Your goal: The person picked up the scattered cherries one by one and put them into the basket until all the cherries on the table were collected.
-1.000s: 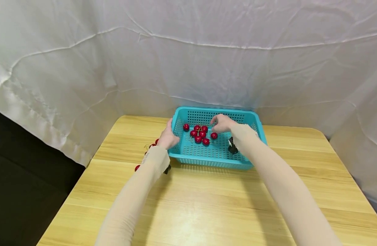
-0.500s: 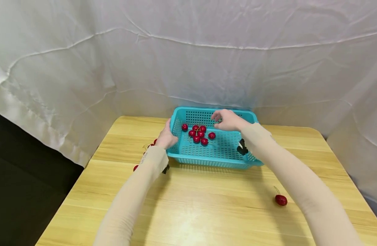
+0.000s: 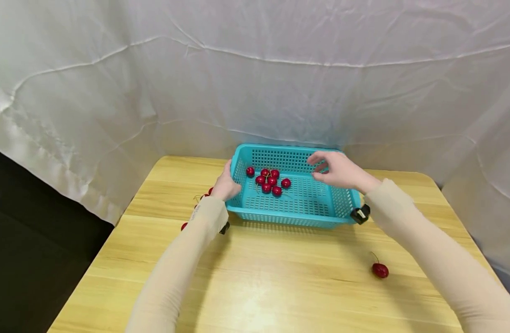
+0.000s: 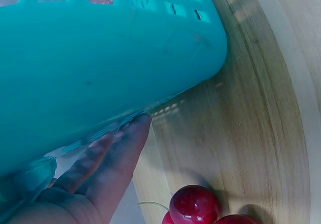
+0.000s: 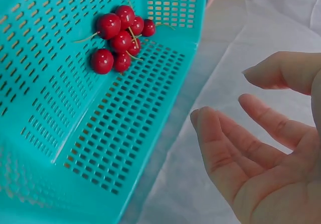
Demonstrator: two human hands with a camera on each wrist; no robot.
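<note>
A teal plastic basket (image 3: 288, 219) with perforated walls stands at the back of the table. Several red cherries (image 3: 272, 181) with stems lie in its left half. My left hand (image 3: 226, 186) holds the basket's left side, its thumb at the rim. In the left wrist view, the left hand's fingers (image 4: 118, 166) lie along the outside of the wall, fairly straight. Over the basket's right half hovers my right hand (image 3: 335, 170), fingers loosely bent and apart, with nothing between them. The right wrist view shows this hand (image 5: 271, 148) away from the cherries (image 5: 121, 41).
One cherry (image 3: 380, 270) with its stem lies on the wooden table (image 3: 279, 277) at the front right. More cherries (image 4: 194, 205) lie left of the basket, partly hidden by the left arm in the head view. A pale curtain (image 3: 255, 92) hangs behind the table.
My right hand has moved right across the basket and stays empty. The right forearm's shift has uncovered the cherry at the front right. The left hand keeps its place at the basket.
</note>
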